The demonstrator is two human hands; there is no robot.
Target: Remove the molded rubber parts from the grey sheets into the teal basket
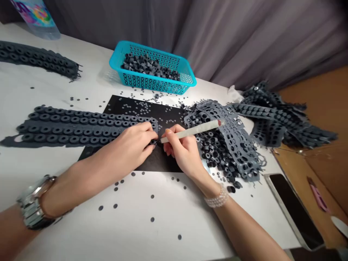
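My right hand (181,146) grips a slim, pen-like tool (197,129) with a whitish wrapped handle and a reddish end. The tool's lower tip points at the fingertips of my left hand (136,143). Those fingers are closed on a small black rubber ring (153,142), partly hidden by them. Beneath my left forearm and hand lies a dark grey rubber sheet (67,125) moulded with rows of rings. Its right end reaches over a black mat (163,161), under both hands.
Behind the mat stands a turquoise basket (152,86) of small black rings. Perforated rubber sheets (231,134) and loose rings (214,152) pile up at right. A phone (295,210), a pink cutter (318,195), another ringed strip (38,59) and a bottle (40,20) lie farther out. Small discs are scattered around.
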